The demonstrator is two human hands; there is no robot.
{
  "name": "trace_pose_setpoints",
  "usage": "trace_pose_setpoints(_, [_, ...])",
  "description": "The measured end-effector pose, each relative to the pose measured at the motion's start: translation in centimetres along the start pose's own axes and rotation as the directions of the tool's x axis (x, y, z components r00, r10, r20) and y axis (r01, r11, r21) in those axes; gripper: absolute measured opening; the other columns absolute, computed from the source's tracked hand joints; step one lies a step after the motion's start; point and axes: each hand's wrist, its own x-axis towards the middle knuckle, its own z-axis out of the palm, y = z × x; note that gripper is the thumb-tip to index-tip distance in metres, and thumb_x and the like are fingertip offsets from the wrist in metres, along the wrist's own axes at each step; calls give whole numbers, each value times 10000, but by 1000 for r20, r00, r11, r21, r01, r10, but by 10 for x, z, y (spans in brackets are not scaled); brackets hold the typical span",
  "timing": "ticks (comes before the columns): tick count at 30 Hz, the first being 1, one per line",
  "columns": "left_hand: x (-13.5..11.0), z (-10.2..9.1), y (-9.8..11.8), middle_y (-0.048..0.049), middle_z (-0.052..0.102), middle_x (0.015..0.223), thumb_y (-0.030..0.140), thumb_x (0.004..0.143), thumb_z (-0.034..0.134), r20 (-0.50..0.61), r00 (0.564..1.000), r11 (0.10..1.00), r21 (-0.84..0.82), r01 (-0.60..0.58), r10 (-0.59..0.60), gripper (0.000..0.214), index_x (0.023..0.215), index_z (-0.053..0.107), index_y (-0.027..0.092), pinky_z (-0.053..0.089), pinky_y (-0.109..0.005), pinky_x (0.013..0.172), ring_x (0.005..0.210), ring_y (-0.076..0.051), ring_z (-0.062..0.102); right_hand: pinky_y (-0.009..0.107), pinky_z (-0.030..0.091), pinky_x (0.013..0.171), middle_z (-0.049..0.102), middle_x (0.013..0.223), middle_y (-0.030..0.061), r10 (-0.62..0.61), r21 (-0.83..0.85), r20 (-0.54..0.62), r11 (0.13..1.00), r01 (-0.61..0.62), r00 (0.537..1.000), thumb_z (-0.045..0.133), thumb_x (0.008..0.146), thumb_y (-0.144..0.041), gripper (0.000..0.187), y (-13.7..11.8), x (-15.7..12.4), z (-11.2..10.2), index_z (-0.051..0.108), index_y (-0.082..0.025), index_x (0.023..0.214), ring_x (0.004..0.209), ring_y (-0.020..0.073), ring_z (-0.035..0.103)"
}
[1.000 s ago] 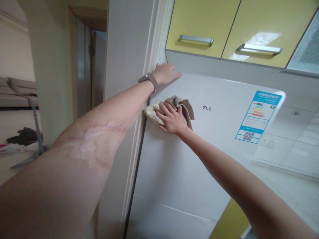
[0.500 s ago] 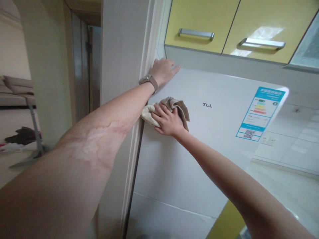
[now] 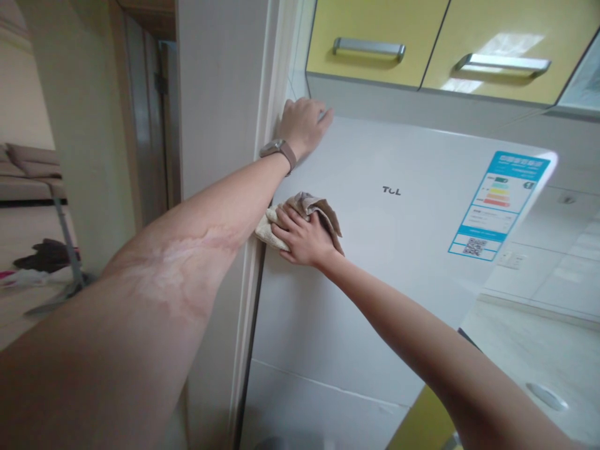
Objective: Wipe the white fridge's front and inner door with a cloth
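Note:
My left hand [image 3: 302, 126] is hooked over the top left corner of a white TCL refrigerator [image 3: 407, 244], its thumb pointing right and the fingertips partly hidden behind the edge. A watch [image 3: 280, 150] with a brown band is on that wrist. Lower down, my right hand [image 3: 305, 237] presses a folded beige and brown cloth [image 3: 268, 232] against the refrigerator's front, close to its left edge. The fingers lie across the cloth, whose loose brown fold stands up beyond the knuckles. An energy label [image 3: 499, 206] is stuck near the door's upper right.
A door frame [image 3: 225, 100] stands tight along the refrigerator's left side. Yellow cabinets [image 3: 375, 25] with metal handles hang above. To the right is a pale countertop [image 3: 557, 350]. A sofa [image 3: 30, 178] shows through the opening at far left.
My right hand and the cloth have slid slightly left and down on the refrigerator's front. My left hand stays at the corner, its fingers a bit more bent. The view has shifted slightly.

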Motion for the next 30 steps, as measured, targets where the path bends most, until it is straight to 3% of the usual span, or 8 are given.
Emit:
trace_pose_setpoints(17, [0, 3, 1, -110, 764, 1151, 392, 1103, 396, -17, 1000, 999, -45, 8, -9, 425, 1020, 752, 175, 310, -432, 969, 1111, -262, 624, 557, 405, 1036, 455, 1588, 224, -206, 109, 67, 974, 198, 976, 616, 944, -449, 521, -41, -14, 27, 554, -143, 1362, 1499, 385, 324])
trace_pose_setpoints(25, [-1, 2, 0, -106, 754, 1179, 390, 1113, 373, 0, 1000, 999, -36, 22, -22, 430, 1037, 736, 172, 290, -442, 992, 1138, -256, 606, 513, 417, 1033, 433, 1597, 211, -243, 168, 109, 960, 224, 964, 625, 948, -449, 549, -76, -33, 58, 518, -153, 1397, 1514, 367, 303])
trace_pose_setpoints(28, [0, 3, 0, -74, 749, 1184, 405, 1119, 341, 7, 1000, 1000, -19, 19, -18, 442, 1051, 725, 197, 284, -435, 997, 1112, -231, 586, 502, 427, 1032, 427, 1601, 203, -286, 245, 160, 939, 242, 945, 621, 955, -419, 525, -101, -49, 76, 522, -151, 1395, 1517, 350, 305])
trace_pose_setpoints(30, [0, 3, -1, -56, 748, 1177, 420, 1118, 329, 0, 1000, 1000, -1, 13, -13, 451, 1038, 724, 218, 291, -425, 977, 1095, -218, 576, 499, 438, 1032, 449, 1584, 193, -330, 320, 191, 911, 259, 925, 623, 957, -377, 501, -123, -63, 96, 531, -154, 1395, 1475, 325, 377])
